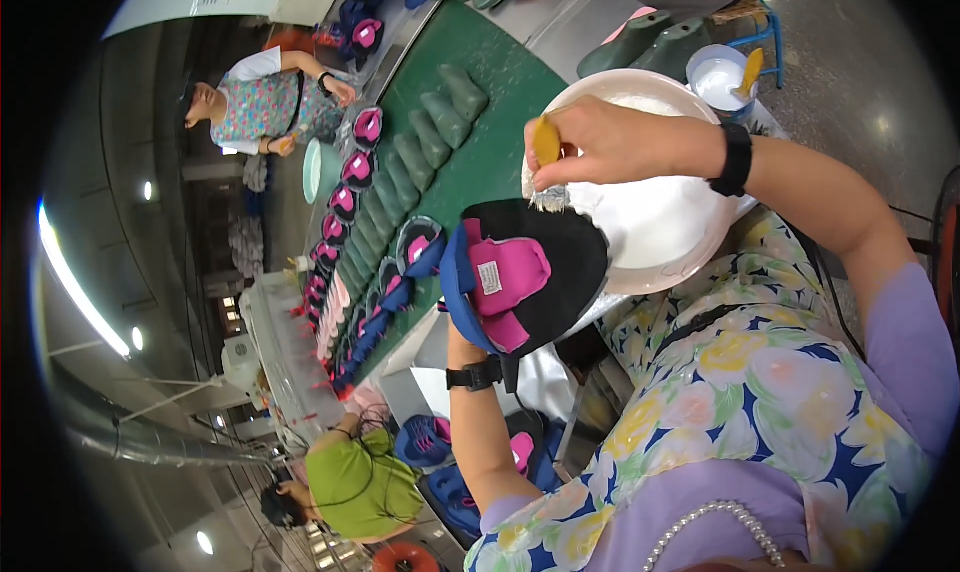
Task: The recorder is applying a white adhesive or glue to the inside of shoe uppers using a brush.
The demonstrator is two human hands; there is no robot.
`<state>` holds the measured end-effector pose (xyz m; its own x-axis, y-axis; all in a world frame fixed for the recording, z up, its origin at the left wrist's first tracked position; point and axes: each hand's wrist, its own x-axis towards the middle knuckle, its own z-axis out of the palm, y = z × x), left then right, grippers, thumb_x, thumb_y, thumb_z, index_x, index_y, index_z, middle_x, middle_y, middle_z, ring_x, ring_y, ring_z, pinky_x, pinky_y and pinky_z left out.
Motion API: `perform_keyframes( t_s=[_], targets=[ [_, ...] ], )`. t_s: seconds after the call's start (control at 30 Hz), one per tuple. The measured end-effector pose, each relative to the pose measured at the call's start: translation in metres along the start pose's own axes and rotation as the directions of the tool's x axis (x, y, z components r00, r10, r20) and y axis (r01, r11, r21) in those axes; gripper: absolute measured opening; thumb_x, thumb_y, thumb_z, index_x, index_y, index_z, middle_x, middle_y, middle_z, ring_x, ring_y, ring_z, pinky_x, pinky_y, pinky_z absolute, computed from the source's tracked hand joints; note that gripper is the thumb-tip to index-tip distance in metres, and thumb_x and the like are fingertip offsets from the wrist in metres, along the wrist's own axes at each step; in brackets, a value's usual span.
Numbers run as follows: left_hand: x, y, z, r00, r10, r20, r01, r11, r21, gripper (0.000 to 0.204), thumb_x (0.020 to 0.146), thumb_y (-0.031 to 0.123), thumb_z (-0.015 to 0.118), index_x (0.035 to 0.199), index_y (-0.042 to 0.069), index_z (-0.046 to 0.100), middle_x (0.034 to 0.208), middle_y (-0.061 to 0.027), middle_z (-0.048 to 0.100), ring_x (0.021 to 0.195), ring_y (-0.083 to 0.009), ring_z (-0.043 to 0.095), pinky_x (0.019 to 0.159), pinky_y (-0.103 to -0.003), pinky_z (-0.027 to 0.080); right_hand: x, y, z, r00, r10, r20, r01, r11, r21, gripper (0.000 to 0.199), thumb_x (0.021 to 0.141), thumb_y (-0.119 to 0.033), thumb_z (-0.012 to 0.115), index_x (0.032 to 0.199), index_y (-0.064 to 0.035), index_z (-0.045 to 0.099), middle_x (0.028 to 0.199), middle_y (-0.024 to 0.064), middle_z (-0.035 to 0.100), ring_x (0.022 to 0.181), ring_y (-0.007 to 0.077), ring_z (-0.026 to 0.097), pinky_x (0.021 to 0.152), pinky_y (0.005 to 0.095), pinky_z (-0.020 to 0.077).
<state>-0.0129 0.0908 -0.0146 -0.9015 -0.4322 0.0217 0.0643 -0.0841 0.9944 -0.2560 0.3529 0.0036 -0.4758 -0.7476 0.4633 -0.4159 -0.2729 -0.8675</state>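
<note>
My right hand [600, 147] pinches a brush [546, 140] by its yellow handle. The pale, wet-looking bristles point down at the edge of a shoe upper [515, 272], close to or touching it. That upper is blue and black outside, with a bright pink lining and a white label. It is held up by my left hand [457, 344], whose fingers are mostly hidden behind it. Just right of the upper, under my right hand, stands a large pale basin [722, 227] of white liquid.
A smaller tub [715, 70] with white liquid and another yellow-handled brush stands at the upper right. Rows of green shoe lasts [425, 137] and pink-lined uppers [343, 203] line the green conveyor belt [497, 52]. More uppers [425, 442] lie below. Co-workers [270, 97] are nearby.
</note>
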Motion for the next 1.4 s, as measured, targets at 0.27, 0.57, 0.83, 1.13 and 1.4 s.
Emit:
perform_keyframes(
  t_s=[0.27, 0.57, 0.83, 1.13, 1.4],
  targets=[
    [0.028, -0.012, 0.064, 0.957, 0.271, -0.098, -0.255, 0.955, 0.148, 0.071, 0.1, 0.03, 0.053, 0.157, 0.006, 0.018, 0.155, -0.0125, 0.036, 0.141, -0.0252, 0.039, 0.115, -0.04, 0.035, -0.019, 0.001, 0.0, 0.924, 0.288, -0.252, -0.333, 0.929, -0.162, 0.042, 0.085, -0.037, 0.073, 0.081, 0.0037, 0.062, 0.068, 0.0186, 0.064, 0.064, 0.031, 0.065, 0.062, 0.0381, 0.05],
    [0.032, -0.016, 0.069, 0.778, 0.629, 0.014, -0.392, 0.468, 0.792, 0.049, 0.099, 0.024, 0.053, 0.142, 0.002, 0.045, 0.131, -0.013, 0.059, 0.121, -0.0253, 0.058, 0.103, -0.039, 0.047, -0.034, 0.002, 0.037, 0.836, 0.515, -0.189, -0.464, 0.848, 0.256, 0.041, 0.086, -0.034, 0.072, 0.087, 0.0063, 0.069, 0.071, 0.0136, 0.07, 0.057, 0.0163, 0.067, 0.054, 0.0281, 0.0528],
    [0.051, -0.015, 0.008, 0.927, 0.346, -0.143, -0.211, 0.799, 0.563, 0.043, 0.1, 0.031, 0.05, 0.133, 0.003, 0.055, 0.126, -0.0143, 0.064, 0.114, -0.027, 0.062, 0.1, -0.042, 0.05, -0.04, -0.01, 0.028, 0.898, 0.363, -0.25, -0.299, 0.918, 0.258, 0.036, 0.085, -0.031, 0.075, 0.086, 0.004, 0.068, 0.073, 0.0124, 0.069, 0.064, 0.0178, 0.067, 0.061, 0.029, 0.0526],
    [0.016, -0.032, 0.063, 0.727, -0.555, 0.404, 0.686, 0.612, -0.393, 0.052, 0.102, 0.044, 0.047, 0.137, 0.005, 0.05, 0.131, -0.0179, 0.06, 0.117, -0.0329, 0.062, 0.1, -0.051, 0.052, -0.03, -0.004, 0.04, 0.907, -0.349, -0.235, 0.366, 0.93, 0.03, 0.022, 0.088, -0.023, 0.073, 0.096, -0.0068, 0.061, 0.092, 0.009, 0.064, 0.086, 0.028, 0.066, 0.074, 0.0357, 0.0525],
    [0.006, -0.017, 0.13, 0.629, -0.708, 0.322, 0.772, 0.521, -0.364, 0.049, 0.102, 0.042, 0.048, 0.135, 0.005, 0.051, 0.129, -0.0165, 0.061, 0.112, -0.0312, 0.065, 0.095, -0.047, 0.057, -0.022, 0.017, 0.031, 0.93, -0.363, 0.056, 0.365, 0.897, -0.25, 0.021, 0.09, -0.021, 0.065, 0.096, -0.0037, 0.056, 0.091, 0.0118, 0.062, 0.085, 0.0332, 0.065, 0.074, 0.0405, 0.0537]
  ],
)
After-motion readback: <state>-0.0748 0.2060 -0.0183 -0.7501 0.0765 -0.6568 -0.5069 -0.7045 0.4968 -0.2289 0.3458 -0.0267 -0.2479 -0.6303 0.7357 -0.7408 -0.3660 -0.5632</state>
